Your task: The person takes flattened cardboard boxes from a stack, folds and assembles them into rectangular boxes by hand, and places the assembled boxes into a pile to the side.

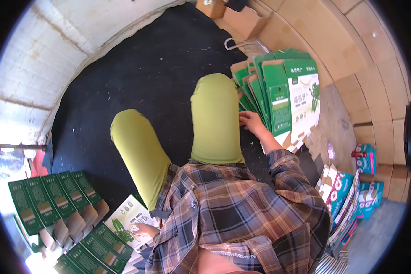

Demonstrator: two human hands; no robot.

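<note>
My left hand is low beside my left thigh, its fingers closed at the face of a white carton with a green vegetable picture. Part of this carton is hidden behind my sleeve and thigh. My right hand is stretched out past my right knee, fingers apart and slightly bent. It is nearest to the lower left edges of a leaning stack of flattened green and white cartons; whether the fingertips touch them I cannot tell.
Standing green cartons with open flaps line up in rows at the lower left. Large brown boxes form a wall along the right. Teal and pink packages stand at the lower right. A black sheet covers the floor.
</note>
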